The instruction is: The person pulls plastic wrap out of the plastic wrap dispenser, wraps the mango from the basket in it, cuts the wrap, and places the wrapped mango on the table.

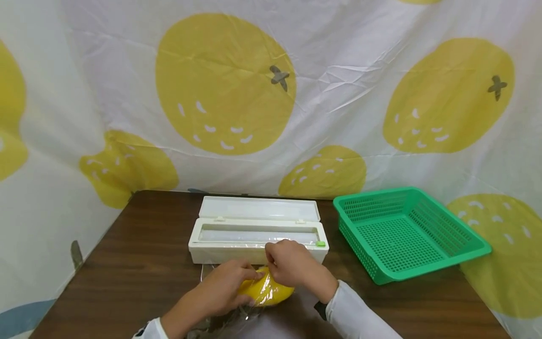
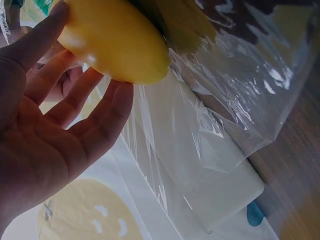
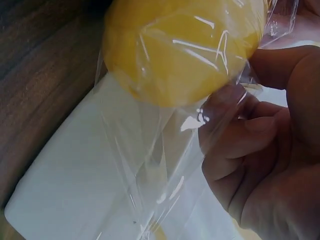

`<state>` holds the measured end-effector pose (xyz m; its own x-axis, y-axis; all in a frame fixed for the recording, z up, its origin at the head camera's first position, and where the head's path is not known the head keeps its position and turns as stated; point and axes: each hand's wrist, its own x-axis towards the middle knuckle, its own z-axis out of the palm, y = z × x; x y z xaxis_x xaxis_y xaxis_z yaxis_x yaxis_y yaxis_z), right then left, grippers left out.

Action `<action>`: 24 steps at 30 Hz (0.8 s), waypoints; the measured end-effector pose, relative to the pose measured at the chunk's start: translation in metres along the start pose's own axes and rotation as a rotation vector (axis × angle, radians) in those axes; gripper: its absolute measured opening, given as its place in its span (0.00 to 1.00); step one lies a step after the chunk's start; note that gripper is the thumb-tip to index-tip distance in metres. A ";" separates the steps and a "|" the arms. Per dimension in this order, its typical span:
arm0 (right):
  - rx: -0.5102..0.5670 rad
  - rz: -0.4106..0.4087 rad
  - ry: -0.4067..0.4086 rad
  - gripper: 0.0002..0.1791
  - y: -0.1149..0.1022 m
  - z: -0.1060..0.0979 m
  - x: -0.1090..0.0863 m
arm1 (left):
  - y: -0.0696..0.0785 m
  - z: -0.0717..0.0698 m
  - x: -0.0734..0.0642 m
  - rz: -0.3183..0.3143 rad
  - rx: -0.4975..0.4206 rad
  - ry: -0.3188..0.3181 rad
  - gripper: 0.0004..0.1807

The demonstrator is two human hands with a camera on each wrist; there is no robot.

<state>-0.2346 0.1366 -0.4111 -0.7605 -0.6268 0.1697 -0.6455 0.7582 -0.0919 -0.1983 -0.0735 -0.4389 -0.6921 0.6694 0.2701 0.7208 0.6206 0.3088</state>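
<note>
Yellow fruit [image 1: 273, 293] in left hand [image 1: 228, 286], right hand [image 1: 293, 264] alongside, pinching clear film [image 2: 240, 75]

Dim wrist views, glare-streaked film [image 2: 235, 90]

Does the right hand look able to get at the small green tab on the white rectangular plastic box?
Likely yes: the tab looks uncovered near the right hand, though that hand seems busy pinching clear plastic film.
</note>
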 end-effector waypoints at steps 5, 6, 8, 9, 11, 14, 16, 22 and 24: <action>0.060 0.071 -0.025 0.07 -0.003 0.002 0.000 | 0.000 0.000 0.000 -0.020 -0.007 -0.010 0.28; 0.069 0.081 -0.023 0.08 -0.003 0.002 0.000 | 0.000 0.000 0.000 -0.023 -0.009 -0.010 0.28; 0.076 0.089 -0.009 0.09 -0.004 0.003 -0.001 | 0.000 0.001 -0.001 -0.027 -0.010 -0.007 0.28; 0.074 0.083 0.002 0.09 -0.005 0.004 -0.001 | 0.000 0.001 -0.001 -0.027 -0.012 -0.006 0.28; 0.065 0.066 0.026 0.06 -0.005 0.005 -0.002 | 0.000 0.001 -0.001 -0.026 -0.010 -0.004 0.28; 0.057 0.042 0.037 0.04 -0.005 0.007 -0.005 | 0.000 0.001 -0.001 -0.022 0.000 -0.004 0.28; 0.045 0.020 0.039 0.04 -0.005 0.007 -0.007 | -0.001 0.000 -0.001 -0.021 0.006 -0.006 0.28; 0.053 -0.057 0.046 0.07 -0.003 0.008 -0.016 | 0.000 -0.001 0.001 -0.036 -0.013 -0.026 0.28; 0.071 -0.071 0.049 0.08 -0.003 0.006 -0.018 | 0.000 -0.001 0.001 -0.042 -0.018 -0.030 0.28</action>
<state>-0.2194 0.1448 -0.4203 -0.7094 -0.6676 0.2258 -0.7023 0.6964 -0.1474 -0.1989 -0.0734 -0.4373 -0.7203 0.6547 0.2294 0.6899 0.6414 0.3357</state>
